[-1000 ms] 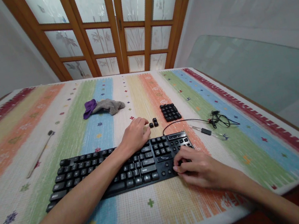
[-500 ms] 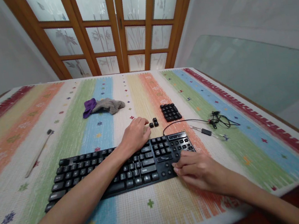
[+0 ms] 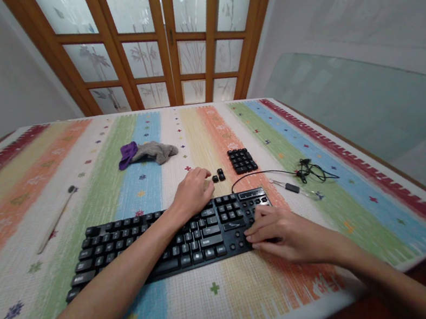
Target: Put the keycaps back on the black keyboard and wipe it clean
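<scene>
A black keyboard (image 3: 205, 232) lies across the striped tablecloth, with bare key sockets at its right end. My left hand (image 3: 192, 193) rests at its back edge, fingers bent and apart, with the forearm across the keys. Just right of those fingertips sit 3 loose black keycaps (image 3: 221, 177). My right hand (image 3: 277, 230) is over the keyboard's lower right part, thumb and fingers pinched together by the bare sockets. Whatever is between these fingertips is hidden. Behind the keyboard, several more keycaps (image 3: 242, 160) form a neat block.
A grey and purple cloth (image 3: 148, 153) lies farther back. A long thin brush (image 3: 55, 220) is at the left. The keyboard's cable (image 3: 316, 170) lies coiled at the right, near a clear tool with a dark grip (image 3: 292, 188). Wooden glazed doors (image 3: 167, 35) stand behind the table.
My right hand has shifted very slightly over the keyboard's right end, still pinched. My left hand stays in place. The view has tilted slightly.
</scene>
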Tool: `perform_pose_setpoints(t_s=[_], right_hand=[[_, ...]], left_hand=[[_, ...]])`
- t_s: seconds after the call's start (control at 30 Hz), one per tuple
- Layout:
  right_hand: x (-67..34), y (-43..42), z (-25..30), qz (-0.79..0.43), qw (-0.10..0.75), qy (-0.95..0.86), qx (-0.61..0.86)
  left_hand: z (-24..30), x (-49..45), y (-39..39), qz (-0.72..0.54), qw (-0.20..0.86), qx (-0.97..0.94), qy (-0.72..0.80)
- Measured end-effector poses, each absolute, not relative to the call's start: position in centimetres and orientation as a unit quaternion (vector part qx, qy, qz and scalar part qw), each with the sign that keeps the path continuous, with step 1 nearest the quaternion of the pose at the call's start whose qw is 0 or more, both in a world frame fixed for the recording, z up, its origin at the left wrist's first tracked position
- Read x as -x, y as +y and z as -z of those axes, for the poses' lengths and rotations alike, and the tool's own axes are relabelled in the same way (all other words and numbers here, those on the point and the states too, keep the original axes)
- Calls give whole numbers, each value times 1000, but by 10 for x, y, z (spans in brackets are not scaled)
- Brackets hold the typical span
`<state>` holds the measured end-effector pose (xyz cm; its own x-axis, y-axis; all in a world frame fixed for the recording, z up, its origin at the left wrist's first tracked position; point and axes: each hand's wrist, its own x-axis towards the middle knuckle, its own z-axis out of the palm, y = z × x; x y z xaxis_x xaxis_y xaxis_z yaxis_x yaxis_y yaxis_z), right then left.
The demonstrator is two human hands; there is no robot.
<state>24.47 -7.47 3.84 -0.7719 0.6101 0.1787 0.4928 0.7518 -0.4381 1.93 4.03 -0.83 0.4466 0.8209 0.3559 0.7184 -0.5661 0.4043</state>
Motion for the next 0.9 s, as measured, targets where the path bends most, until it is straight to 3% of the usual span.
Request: perform_pose_setpoints(t_s=[0.3,0.9], right_hand=[[-261,3,-42,-119,298,-846,425],[-235,94,-16,-98,156,-884,430]], left_hand=[[8,-19,47,-290,146,-834,447],[7,-21,49,-236,135,-871,408]])
